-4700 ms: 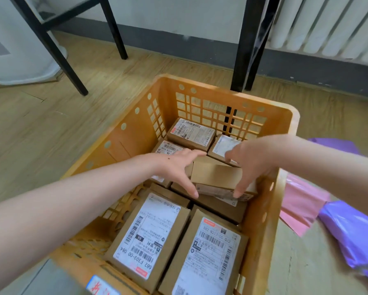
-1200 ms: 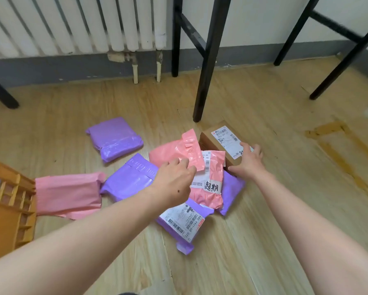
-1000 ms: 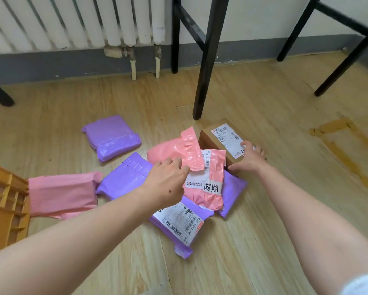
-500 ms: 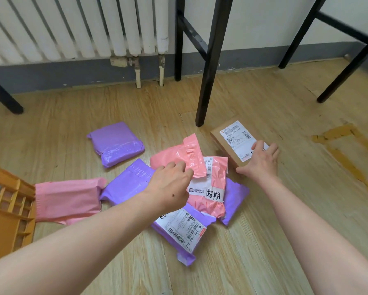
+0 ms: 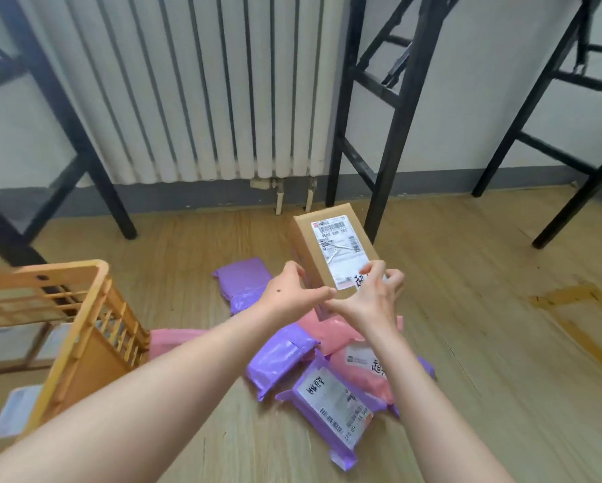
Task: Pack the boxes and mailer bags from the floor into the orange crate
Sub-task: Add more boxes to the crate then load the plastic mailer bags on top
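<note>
A brown cardboard box [image 5: 331, 251] with a white shipping label is lifted off the floor, held at its near end between both hands. My left hand [image 5: 291, 294] grips its left edge and my right hand [image 5: 371, 296] its right corner. Below them a pile of mailer bags lies on the floor: a purple bag with a label [image 5: 331, 400], a plain purple bag [image 5: 278, 357], a pink bag with a label [image 5: 358, 364], a purple bag farther back [image 5: 244, 282] and a pink one [image 5: 174, 341] beside the crate. The orange crate [image 5: 83, 346] stands at the left with boxes inside.
Black metal table legs [image 5: 393, 141] stand just behind the held box, with more legs at the right [image 5: 571, 190] and left [image 5: 83, 148]. A white radiator [image 5: 195, 88] lines the wall. The wooden floor [image 5: 501, 343] to the right shows a tape mark.
The box has been picked up from the floor beside the pile; my left hand joined my right on it. The view has tilted upward and turned so the crate shows more.
</note>
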`<state>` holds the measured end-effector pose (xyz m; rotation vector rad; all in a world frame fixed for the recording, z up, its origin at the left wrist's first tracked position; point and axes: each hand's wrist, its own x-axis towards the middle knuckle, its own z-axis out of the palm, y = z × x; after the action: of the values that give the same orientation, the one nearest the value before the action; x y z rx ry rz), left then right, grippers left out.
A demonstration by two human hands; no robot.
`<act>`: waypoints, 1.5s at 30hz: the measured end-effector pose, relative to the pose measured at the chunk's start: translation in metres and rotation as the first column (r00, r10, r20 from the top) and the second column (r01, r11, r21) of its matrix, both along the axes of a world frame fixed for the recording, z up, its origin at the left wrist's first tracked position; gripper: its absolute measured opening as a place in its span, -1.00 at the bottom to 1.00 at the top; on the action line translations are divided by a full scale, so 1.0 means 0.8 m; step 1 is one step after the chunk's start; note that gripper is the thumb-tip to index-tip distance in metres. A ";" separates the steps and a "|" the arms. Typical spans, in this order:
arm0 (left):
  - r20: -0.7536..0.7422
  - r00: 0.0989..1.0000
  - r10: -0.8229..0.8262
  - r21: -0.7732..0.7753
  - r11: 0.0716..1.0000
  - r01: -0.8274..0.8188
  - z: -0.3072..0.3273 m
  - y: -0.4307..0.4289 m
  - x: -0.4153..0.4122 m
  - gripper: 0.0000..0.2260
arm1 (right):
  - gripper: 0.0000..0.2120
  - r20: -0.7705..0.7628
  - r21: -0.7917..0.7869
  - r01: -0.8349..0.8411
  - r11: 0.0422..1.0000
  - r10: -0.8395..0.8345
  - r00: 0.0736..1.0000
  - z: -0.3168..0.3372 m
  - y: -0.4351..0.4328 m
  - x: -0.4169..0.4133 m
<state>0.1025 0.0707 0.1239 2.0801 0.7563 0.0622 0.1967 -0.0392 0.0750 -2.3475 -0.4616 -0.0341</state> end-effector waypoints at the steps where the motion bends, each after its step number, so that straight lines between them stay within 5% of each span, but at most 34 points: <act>1: 0.001 1.000 0.029 0.008 1.000 -0.029 0.011 0.009 -0.013 -0.44 | -0.25 -0.001 0.016 -0.040 0.999 0.040 0.999 0.011 0.016 -0.018; 7: 0.009 0.987 0.161 0.140 0.977 -0.160 0.063 0.093 -0.121 -0.38 | -0.32 -0.020 0.029 -0.193 0.981 0.193 0.981 0.088 0.108 -0.120; 17: 0.145 0.879 0.454 -0.249 0.877 -0.412 0.108 0.226 -0.333 -0.01 | -0.22 -0.092 -0.104 -0.463 0.880 0.455 0.886 0.192 0.231 -0.303; 23: 0.164 0.725 0.669 -0.424 0.711 -0.560 0.116 0.284 -0.438 -0.12 | -0.06 -0.237 -0.061 -0.581 0.811 0.554 0.798 0.205 0.310 -0.397; 28: 0.080 0.703 0.707 -0.383 0.673 -0.633 0.094 0.325 -0.541 -0.07 | 0.12 -0.517 0.048 -0.714 0.699 0.629 0.581 0.184 0.349 -0.445; 31: 0.069 0.701 0.710 -0.423 0.657 -0.624 0.078 0.341 -0.589 -0.10 | -0.09 -0.673 0.107 -0.734 0.670 0.592 0.442 0.155 0.364 -0.468; 34: 0.015 0.700 0.714 -0.473 0.622 -0.624 0.065 0.354 -0.617 -0.17 | -0.48 -0.805 0.290 -0.698 0.655 0.561 0.192 0.113 0.381 -0.496; 36: -0.053 0.718 0.694 -0.447 0.627 -0.639 0.058 0.355 -0.628 -0.21 | -0.69 -0.826 0.313 -0.696 0.646 0.547 0.137 0.085 0.380 -0.519; 41: -0.266 0.759 0.595 -0.164 0.748 -0.644 0.023 0.367 -0.640 -0.13 | -0.78 -0.859 0.458 -0.580 0.674 0.503 -0.093 0.023 0.380 -0.559; 45: -0.455 0.742 0.493 0.112 0.858 -0.501 0.016 0.362 -0.638 -0.38 | -0.69 -0.835 0.534 -0.535 0.655 0.505 -0.216 0.001 0.371 -0.579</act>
<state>-0.4079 0.3605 0.1366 1.8307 1.6025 -0.1633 -0.2665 0.2575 0.0758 -1.3253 -0.6512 1.9448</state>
